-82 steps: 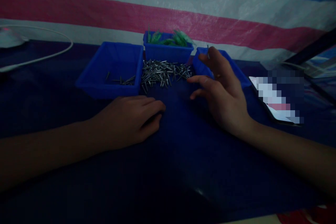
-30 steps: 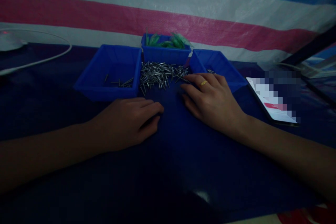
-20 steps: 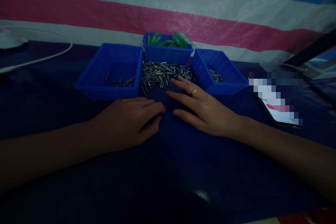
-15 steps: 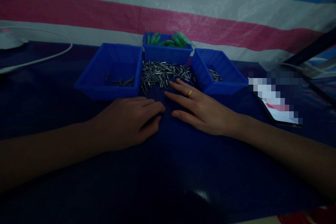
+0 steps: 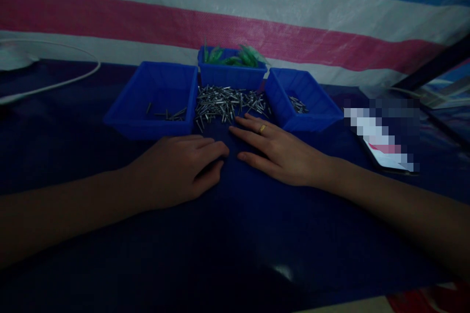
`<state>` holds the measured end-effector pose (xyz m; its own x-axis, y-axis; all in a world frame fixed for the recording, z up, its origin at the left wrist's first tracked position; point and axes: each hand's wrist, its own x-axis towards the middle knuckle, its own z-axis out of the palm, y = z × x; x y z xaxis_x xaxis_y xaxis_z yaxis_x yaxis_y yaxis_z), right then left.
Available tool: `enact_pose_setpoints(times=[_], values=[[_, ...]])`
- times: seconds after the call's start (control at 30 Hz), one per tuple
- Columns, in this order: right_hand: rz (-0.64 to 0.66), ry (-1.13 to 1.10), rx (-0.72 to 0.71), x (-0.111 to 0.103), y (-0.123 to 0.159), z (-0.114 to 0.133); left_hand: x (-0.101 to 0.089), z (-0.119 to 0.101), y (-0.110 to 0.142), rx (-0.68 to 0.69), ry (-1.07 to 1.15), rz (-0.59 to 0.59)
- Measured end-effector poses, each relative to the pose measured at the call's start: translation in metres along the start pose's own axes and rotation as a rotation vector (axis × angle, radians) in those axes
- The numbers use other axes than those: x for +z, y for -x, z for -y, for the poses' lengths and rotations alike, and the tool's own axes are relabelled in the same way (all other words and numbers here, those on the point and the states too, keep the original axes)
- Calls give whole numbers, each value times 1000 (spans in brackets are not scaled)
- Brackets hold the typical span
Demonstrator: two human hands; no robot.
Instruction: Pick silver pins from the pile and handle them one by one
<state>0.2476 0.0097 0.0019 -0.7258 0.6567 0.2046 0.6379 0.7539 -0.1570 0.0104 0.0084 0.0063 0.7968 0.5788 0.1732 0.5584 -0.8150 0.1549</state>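
Observation:
My right hand lies flat on the dark blue table with its fingers spread, a yellow ring on one of them. Its fingertips are close to the near edge of a heap of silver blind rivets. Beside it, my left hand rests on the table with its fingers curled together; whatever is under them, if anything, is hidden. A blue bin beyond the left hand holds several rivets. Another blue bin, past the right hand, has a small pile of rivets in it.
A third blue bin behind the heap holds green, plastic-wrapped pieces. At the right lies a phone with a lit screen. A white cable curves across the far left. Striped plastic sheeting hangs at the back.
My right hand was raised by the right bin with fingers bent; it has come down left onto the table and flattened. Rivets in that bin are now uncovered. My left hand stays put.

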Motion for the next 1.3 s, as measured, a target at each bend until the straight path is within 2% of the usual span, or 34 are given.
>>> enact_pose_setpoints(times=[0.2, 0.53, 0.77, 1.07, 1.3], values=[[7, -6, -29, 0, 1, -1, 2, 1, 2, 16, 15, -23], [-136, -15, -108, -1, 2, 2, 1, -1, 1, 26, 13, -19], [-122, -27, -90, -1, 2, 1, 1, 1, 1, 22, 17, -16], [-206, -87, -289, -2, 2, 1, 1, 0, 1, 26, 13, -25], [-182, -122, -421, -3, 2, 4, 1, 1, 3, 30, 22, -59]])
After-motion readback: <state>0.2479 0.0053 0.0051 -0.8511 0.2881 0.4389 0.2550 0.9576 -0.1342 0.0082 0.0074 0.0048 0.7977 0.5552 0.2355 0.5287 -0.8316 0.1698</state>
